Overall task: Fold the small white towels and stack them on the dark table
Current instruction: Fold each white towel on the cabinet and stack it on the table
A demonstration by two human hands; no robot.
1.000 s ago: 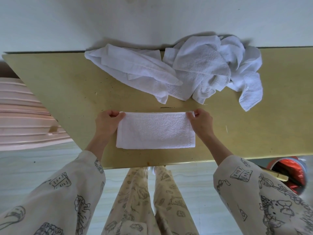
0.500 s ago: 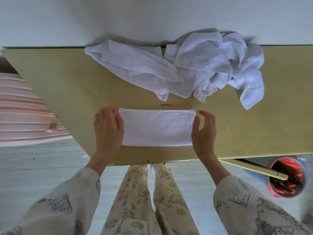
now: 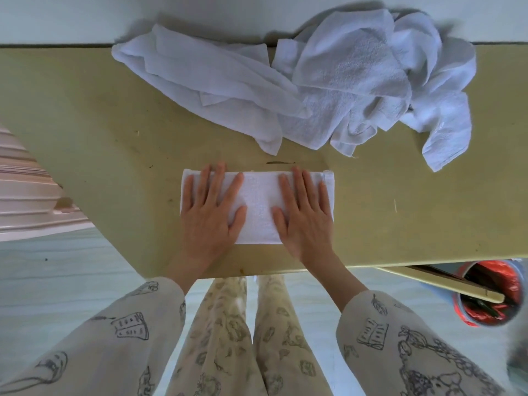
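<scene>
While both palms lie flat on it, the small white terry towel folded into a long rectangle (image 3: 258, 207) sits in the lower middle of the frame, on the yellowish-olive tabletop (image 3: 100, 124) and close to its near edge. The left hand (image 3: 210, 215) covers the towel's left half with straight, spread fingers pointing toward the top of the frame; the right hand (image 3: 304, 217) covers the right half the same way. Neither hand curls round the cloth: both press down on it with fingers extended, and a strip of bare towel shows between the two thumbs. The towel's right end, with its stitched hem, shows just beyond the right hand's little finger.

Across the upper middle and upper right of the frame lies a loose heap of crumpled white terry towels (image 3: 328, 81), unfolded, touching the pale wall (image 3: 71, 18) at the table's far edge and well apart from the folded piece. Cream sleeves printed with dark line drawings (image 3: 400, 338) fill the lower corners, and matching trouser legs (image 3: 243, 338) stand between them. A stack of pink ribbed plastic (image 3: 25, 201) sits at the left edge. At the lower right, under the table's corner, stands a round bin lined with a red bag (image 3: 491, 295).
</scene>
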